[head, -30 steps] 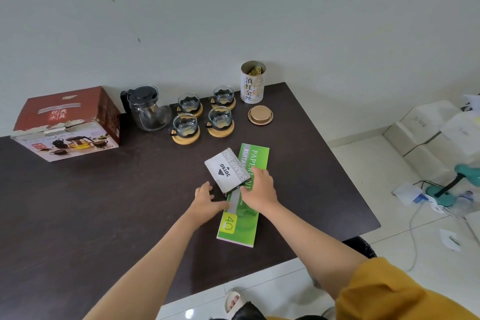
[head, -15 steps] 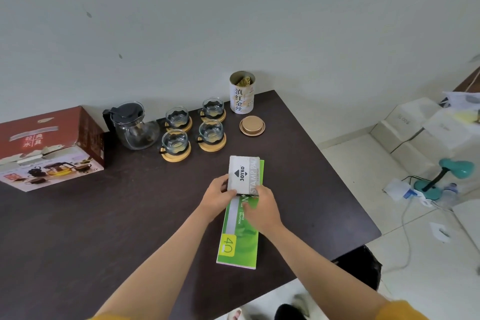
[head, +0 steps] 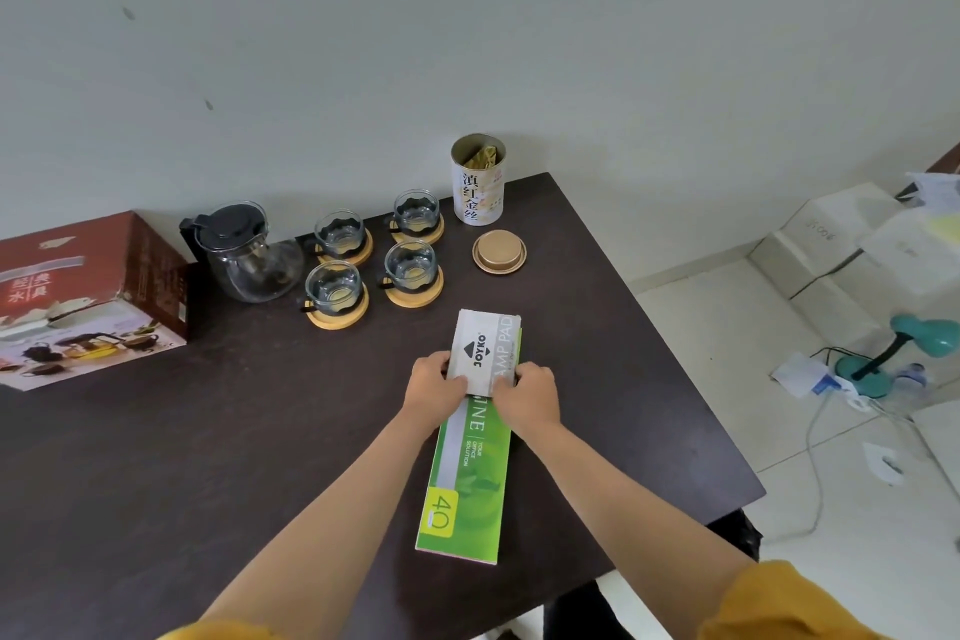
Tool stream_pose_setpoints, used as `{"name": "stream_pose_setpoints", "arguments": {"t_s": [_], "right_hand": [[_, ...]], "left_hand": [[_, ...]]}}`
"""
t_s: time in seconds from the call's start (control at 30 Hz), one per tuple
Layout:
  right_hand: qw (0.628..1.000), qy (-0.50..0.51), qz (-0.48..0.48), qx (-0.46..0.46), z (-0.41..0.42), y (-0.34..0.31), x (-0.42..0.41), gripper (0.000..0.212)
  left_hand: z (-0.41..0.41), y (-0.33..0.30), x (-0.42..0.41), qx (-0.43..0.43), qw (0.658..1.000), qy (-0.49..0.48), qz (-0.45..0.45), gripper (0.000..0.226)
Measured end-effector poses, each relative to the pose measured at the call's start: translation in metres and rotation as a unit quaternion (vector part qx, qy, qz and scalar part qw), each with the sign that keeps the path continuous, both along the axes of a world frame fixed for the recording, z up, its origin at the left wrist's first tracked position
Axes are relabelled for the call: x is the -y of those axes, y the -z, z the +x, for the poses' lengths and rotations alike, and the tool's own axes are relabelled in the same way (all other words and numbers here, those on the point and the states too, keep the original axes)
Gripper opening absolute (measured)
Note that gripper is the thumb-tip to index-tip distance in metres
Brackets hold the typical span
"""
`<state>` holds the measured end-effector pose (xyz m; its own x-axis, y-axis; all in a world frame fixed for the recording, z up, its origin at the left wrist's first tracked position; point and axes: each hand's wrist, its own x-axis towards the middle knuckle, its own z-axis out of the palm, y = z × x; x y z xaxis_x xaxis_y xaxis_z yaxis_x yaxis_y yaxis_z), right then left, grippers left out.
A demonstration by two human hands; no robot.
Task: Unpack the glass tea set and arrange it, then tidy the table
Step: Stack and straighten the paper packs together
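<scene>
A glass teapot (head: 248, 257) with a black lid stands at the back of the dark table (head: 208, 457). To its right, several glass cups (head: 413, 265) sit on round wooden coasters. A small grey stamp pad box (head: 480, 351) lies squared on the far end of a long green box (head: 467, 478). My left hand (head: 434, 387) grips the grey box's near left corner. My right hand (head: 527, 398) grips its near right corner.
The red tea set carton (head: 78, 296) lies at the back left. An open tea tin (head: 478, 179) stands at the back right, its gold lid (head: 498, 252) flat beside it. Off the table's right edge, white boxes (head: 831, 244) and a teal lamp (head: 904, 346) are on the floor.
The grey box was turned from askew to lined up with the green box. Both hands slid to its near corners, and the view shifted to the left.
</scene>
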<state>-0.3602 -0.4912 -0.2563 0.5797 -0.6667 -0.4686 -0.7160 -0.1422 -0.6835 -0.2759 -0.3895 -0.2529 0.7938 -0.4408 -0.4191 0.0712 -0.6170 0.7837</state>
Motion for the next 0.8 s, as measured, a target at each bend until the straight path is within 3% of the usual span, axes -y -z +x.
{"name": "stream_pose_setpoints", "arguments": {"t_s": [0.17,0.33,0.4,0.47,0.8], "right_hand": [[0.998,0.033,0.045,-0.034,0.009,-0.005,0.016,0.017],[0.995,0.009,0.07,-0.065,0.014,-0.006,0.029,0.012],[0.994,0.017,0.085,-0.065,0.018,-0.006,0.028,0.014],[0.993,0.03,0.101,-0.052,0.02,-0.006,0.027,0.014],[0.976,0.119,0.18,-0.001,0.016,0.0,0.02,0.022]], "left_hand": [[0.003,0.002,0.006,0.003,0.999,-0.015,0.033,0.035],[0.004,-0.003,0.016,0.022,0.994,-0.041,0.101,0.007],[0.003,-0.003,0.02,0.026,0.99,-0.053,0.132,0.027],[0.002,-0.004,0.022,0.026,0.987,-0.063,0.147,0.03],[0.004,0.0,0.022,-0.043,0.986,-0.136,0.088,0.011]]}}
